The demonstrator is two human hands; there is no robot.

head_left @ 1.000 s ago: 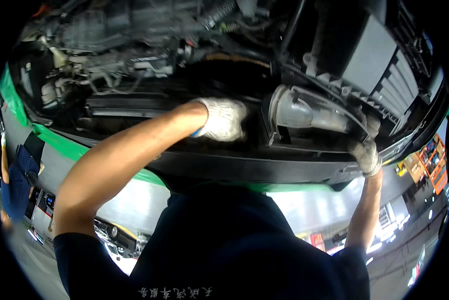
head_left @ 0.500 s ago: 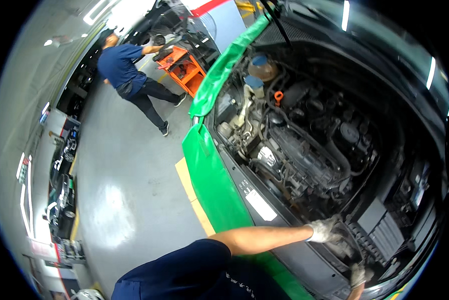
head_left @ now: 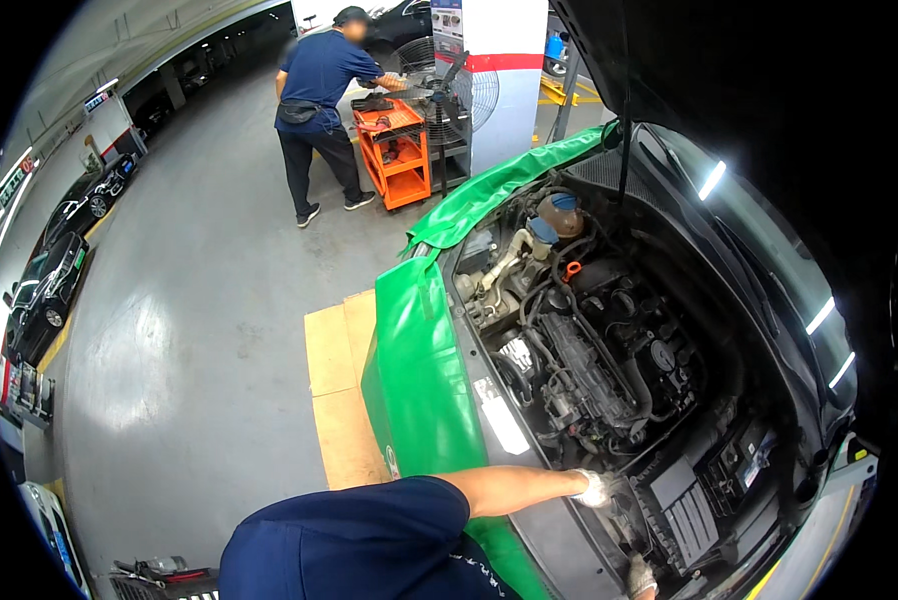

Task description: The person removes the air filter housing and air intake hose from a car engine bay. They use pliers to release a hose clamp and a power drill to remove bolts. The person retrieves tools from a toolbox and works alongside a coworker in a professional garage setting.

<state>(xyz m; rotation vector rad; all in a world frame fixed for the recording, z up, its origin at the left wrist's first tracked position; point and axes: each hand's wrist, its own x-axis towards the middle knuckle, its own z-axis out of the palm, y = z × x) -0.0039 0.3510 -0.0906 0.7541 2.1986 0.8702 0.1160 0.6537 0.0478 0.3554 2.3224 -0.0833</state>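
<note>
An engine bay (head_left: 609,350) lies uncovered in front of me, to the right. Both my hands wear whitish work gloves and reach in over its front edge. My left hand (head_left: 595,488) is closed at the far end of a black plastic part (head_left: 626,515) beside the front panel. At the near end of that part, low in the view, my right hand (head_left: 642,577) bends round it. The fingertips of both hands are partly hidden. A ribbed dark box (head_left: 684,510) sits just to the right of them.
Green protective covers (head_left: 424,350) drape the car's front and fender. The raised hood (head_left: 749,80) hangs overhead, with a thin prop rod (head_left: 625,150). Cardboard (head_left: 344,390) lies on the floor. Further off, a person (head_left: 319,110) stands at an orange tool cart (head_left: 394,150) near a large fan (head_left: 449,90).
My view has turned and shifted, so the engine bay sits lower and further left. Both hands stay at the black plastic part. The other person now leans over the cart.
</note>
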